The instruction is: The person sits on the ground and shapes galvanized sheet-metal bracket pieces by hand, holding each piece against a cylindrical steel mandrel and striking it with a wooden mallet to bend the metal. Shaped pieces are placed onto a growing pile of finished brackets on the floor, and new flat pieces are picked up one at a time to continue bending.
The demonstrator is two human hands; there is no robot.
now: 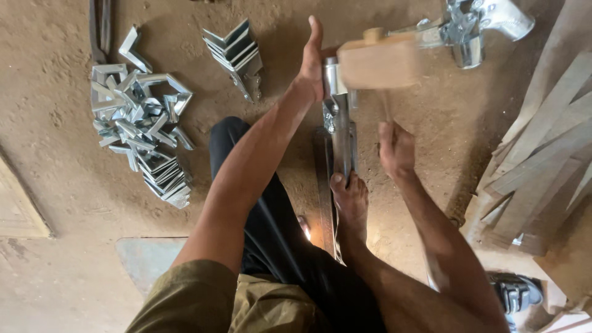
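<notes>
A narrow galvanised metal channel [341, 132] lies on the dirt floor [55, 179], pinned at its near end by a bare foot [349, 200]. The left hand [312, 58] presses flat, fingers straight, against the channel's far end. The right hand [396, 148], just right of it, is closed on the handle of a blurred wooden mallet [377, 61] above. Well left lie loose corner brackets [139, 120] and a nested stack of brackets [237, 55].
</notes>
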